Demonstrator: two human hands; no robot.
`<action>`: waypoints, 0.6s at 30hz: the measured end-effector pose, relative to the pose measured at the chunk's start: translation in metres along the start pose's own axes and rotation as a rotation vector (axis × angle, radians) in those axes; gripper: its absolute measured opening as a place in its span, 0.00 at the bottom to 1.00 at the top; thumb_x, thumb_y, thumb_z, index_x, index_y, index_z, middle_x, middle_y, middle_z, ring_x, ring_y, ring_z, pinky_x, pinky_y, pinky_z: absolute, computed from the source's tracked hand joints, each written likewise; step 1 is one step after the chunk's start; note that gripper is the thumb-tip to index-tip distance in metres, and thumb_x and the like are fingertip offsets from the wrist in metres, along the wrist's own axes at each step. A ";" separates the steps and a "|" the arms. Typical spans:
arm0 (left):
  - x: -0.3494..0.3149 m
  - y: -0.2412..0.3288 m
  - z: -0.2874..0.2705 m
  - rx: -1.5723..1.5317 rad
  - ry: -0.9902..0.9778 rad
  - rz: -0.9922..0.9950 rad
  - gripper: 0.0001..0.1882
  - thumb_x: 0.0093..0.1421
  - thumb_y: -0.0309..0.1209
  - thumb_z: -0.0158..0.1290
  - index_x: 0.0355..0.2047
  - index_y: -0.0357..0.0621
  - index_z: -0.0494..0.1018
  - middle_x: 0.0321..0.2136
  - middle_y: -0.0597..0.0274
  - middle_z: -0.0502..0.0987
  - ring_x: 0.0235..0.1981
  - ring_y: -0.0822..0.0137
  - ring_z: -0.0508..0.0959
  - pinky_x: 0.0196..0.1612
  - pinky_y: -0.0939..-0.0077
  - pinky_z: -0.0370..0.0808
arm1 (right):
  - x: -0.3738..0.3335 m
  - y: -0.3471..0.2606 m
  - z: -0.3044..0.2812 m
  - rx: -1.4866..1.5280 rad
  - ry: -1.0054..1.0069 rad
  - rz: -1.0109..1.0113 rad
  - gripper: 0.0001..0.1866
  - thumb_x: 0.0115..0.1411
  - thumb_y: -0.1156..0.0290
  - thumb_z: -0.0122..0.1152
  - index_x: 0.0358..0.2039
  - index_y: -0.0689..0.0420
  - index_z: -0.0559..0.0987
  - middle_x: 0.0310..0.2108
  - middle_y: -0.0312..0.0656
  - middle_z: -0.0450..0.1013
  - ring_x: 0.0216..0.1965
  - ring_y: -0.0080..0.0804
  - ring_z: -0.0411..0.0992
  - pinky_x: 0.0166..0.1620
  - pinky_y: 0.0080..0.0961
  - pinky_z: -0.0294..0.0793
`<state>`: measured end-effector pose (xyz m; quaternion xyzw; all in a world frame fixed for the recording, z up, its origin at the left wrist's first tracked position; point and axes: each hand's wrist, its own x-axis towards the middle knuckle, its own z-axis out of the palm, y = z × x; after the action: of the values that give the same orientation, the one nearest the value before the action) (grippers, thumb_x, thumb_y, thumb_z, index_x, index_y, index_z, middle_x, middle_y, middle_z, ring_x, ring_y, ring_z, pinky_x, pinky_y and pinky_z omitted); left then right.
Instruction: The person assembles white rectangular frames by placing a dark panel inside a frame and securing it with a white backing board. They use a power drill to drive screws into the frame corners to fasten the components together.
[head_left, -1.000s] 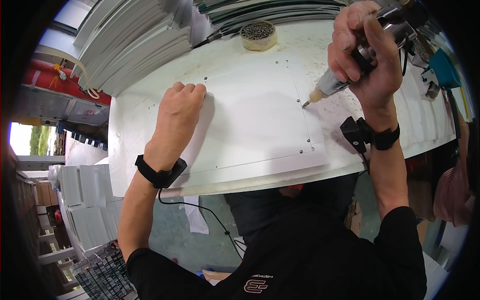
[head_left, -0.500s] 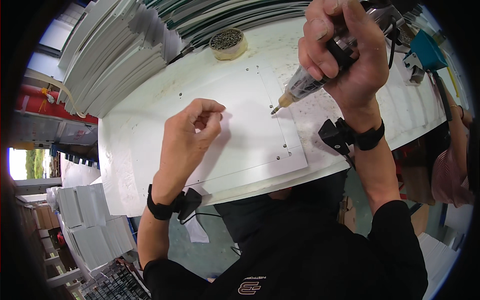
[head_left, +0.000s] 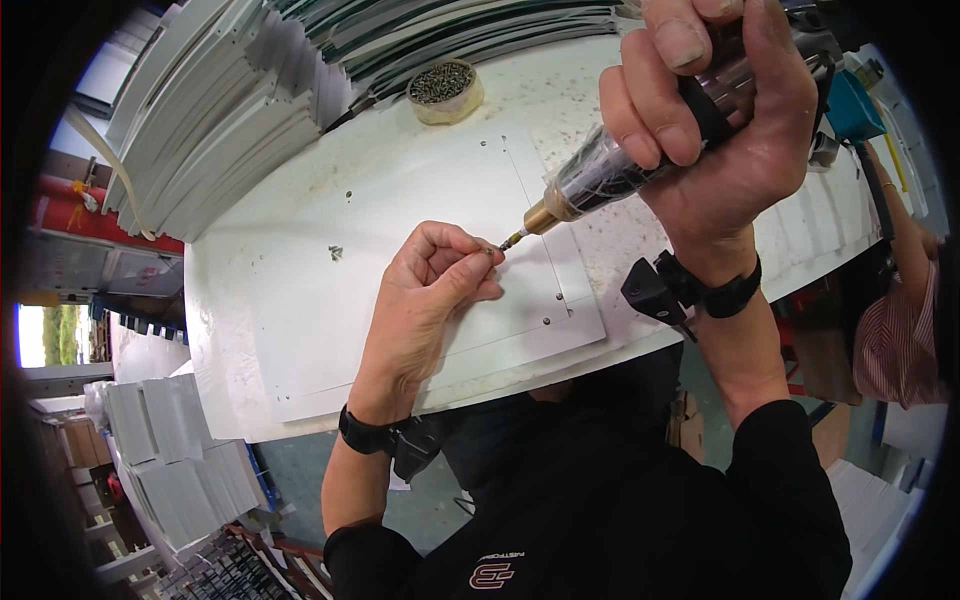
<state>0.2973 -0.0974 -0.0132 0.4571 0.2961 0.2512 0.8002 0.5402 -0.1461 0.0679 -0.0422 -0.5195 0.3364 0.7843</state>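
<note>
My right hand [head_left: 715, 120] is wrapped round a power screwdriver [head_left: 590, 180] with a brass-coloured nose, its bit slanting down to the left. At the bit's tip, my left hand [head_left: 430, 300] pinches a small screw [head_left: 490, 251] between thumb and forefinger. Both hands are over a flat white panel [head_left: 300, 300] lying on the table. Several screw heads sit near the panel's right and far edges. A few loose screws [head_left: 335, 253] lie on the panel, left of my left hand.
A round tub of screws [head_left: 445, 92] stands at the far side of the white table [head_left: 220, 330]. Stacked white strips [head_left: 220, 110] fill the far left, with green and grey strips [head_left: 450, 35] behind. A teal tool [head_left: 855, 105] lies far right. Another person's arm [head_left: 905, 265] shows at the right edge.
My left hand has moved right to the bit, now pinching a screw. The screwdriver has swung left, away from the panel's right seam. Loose screws now show on the panel.
</note>
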 end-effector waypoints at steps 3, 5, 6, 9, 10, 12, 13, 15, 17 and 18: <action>0.001 -0.003 0.000 -0.012 -0.022 0.000 0.08 0.68 0.21 0.56 0.44 0.40 0.70 0.41 0.58 0.79 0.45 0.70 0.81 0.47 0.75 0.84 | 0.001 0.000 0.009 0.025 0.055 -0.007 0.15 0.77 0.58 0.44 0.43 0.58 0.71 0.30 0.43 0.74 0.10 0.23 0.61 0.14 0.25 0.68; 0.000 -0.003 0.001 -0.002 -0.022 -0.002 0.08 0.68 0.22 0.56 0.45 0.40 0.70 0.42 0.58 0.79 0.46 0.69 0.81 0.47 0.74 0.84 | 0.001 0.001 0.015 0.066 0.101 -0.002 0.15 0.77 0.58 0.44 0.43 0.57 0.71 0.30 0.43 0.74 0.10 0.23 0.61 0.14 0.25 0.68; -0.001 -0.002 0.002 0.004 -0.020 -0.001 0.08 0.68 0.22 0.56 0.45 0.40 0.70 0.42 0.58 0.79 0.47 0.69 0.81 0.48 0.74 0.84 | 0.001 0.001 0.016 0.065 0.105 0.001 0.15 0.77 0.58 0.44 0.43 0.57 0.71 0.30 0.43 0.74 0.10 0.23 0.62 0.14 0.25 0.68; 0.000 -0.001 0.002 0.016 -0.032 -0.005 0.07 0.69 0.22 0.55 0.45 0.40 0.69 0.42 0.58 0.78 0.48 0.68 0.80 0.48 0.74 0.83 | 0.001 0.000 0.009 -0.018 0.018 -0.012 0.15 0.77 0.58 0.44 0.43 0.57 0.70 0.30 0.43 0.74 0.10 0.23 0.62 0.14 0.24 0.68; 0.000 -0.001 0.001 0.017 -0.037 -0.008 0.07 0.69 0.23 0.55 0.45 0.40 0.69 0.42 0.58 0.78 0.49 0.68 0.80 0.49 0.74 0.83 | 0.000 0.001 0.009 -0.020 0.014 -0.014 0.15 0.77 0.58 0.44 0.43 0.57 0.70 0.30 0.43 0.74 0.10 0.23 0.62 0.14 0.24 0.68; -0.001 -0.002 0.000 0.024 -0.039 -0.005 0.07 0.69 0.23 0.55 0.46 0.40 0.69 0.42 0.58 0.78 0.49 0.68 0.80 0.49 0.75 0.83 | -0.001 0.003 0.014 0.016 0.047 -0.013 0.15 0.77 0.58 0.44 0.43 0.57 0.70 0.30 0.43 0.74 0.11 0.23 0.62 0.14 0.24 0.68; 0.000 -0.001 0.001 0.028 -0.045 -0.003 0.08 0.69 0.23 0.55 0.46 0.40 0.69 0.42 0.58 0.78 0.49 0.68 0.81 0.49 0.75 0.83 | -0.001 0.003 0.014 0.042 0.064 -0.012 0.15 0.77 0.58 0.43 0.43 0.57 0.70 0.30 0.43 0.74 0.11 0.23 0.62 0.14 0.24 0.68; 0.001 -0.002 0.001 0.024 -0.049 -0.005 0.08 0.69 0.23 0.55 0.46 0.40 0.69 0.42 0.57 0.79 0.48 0.68 0.81 0.49 0.75 0.83 | -0.002 0.005 0.010 0.088 0.079 -0.010 0.15 0.77 0.58 0.43 0.43 0.57 0.70 0.30 0.43 0.74 0.11 0.23 0.62 0.14 0.24 0.68; 0.001 -0.002 0.001 0.024 -0.044 -0.005 0.08 0.69 0.23 0.55 0.46 0.40 0.70 0.41 0.57 0.79 0.48 0.68 0.81 0.49 0.75 0.83 | -0.001 0.004 0.010 0.091 0.076 -0.003 0.15 0.77 0.58 0.42 0.43 0.57 0.70 0.30 0.43 0.74 0.11 0.23 0.62 0.14 0.24 0.68; 0.000 -0.003 0.001 0.025 -0.041 -0.004 0.08 0.69 0.23 0.55 0.46 0.40 0.70 0.41 0.57 0.79 0.49 0.68 0.81 0.49 0.75 0.83 | 0.000 0.002 0.013 0.070 0.075 0.002 0.15 0.77 0.58 0.42 0.43 0.57 0.70 0.30 0.43 0.74 0.11 0.23 0.62 0.14 0.24 0.68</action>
<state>0.2986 -0.0992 -0.0150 0.4714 0.2838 0.2365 0.8008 0.5280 -0.1488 0.0732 -0.0279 -0.4778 0.3532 0.8039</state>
